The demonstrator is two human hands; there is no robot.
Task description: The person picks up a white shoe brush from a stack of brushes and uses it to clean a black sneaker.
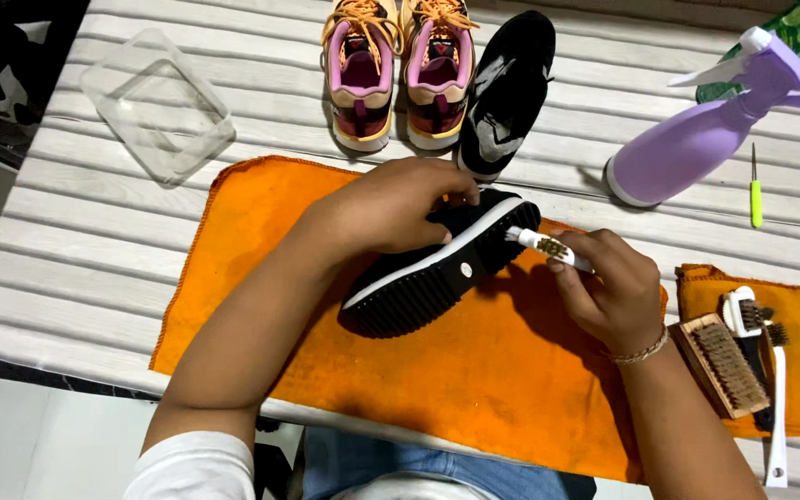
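My left hand grips a black sneaker with a white midsole, tipped on its side so the ribbed black sole faces me. It rests over an orange cloth. My right hand holds a small white-handled brush with brass bristles, its head touching the toe end of the sole. The sneaker's upper is mostly hidden under my left hand.
A matching black sneaker and a pair of pink-and-orange sneakers stand at the back. A clear plastic tray lies far left. A purple spray bottle and a green-handled pick lie right. More brushes rest on a small orange cloth.
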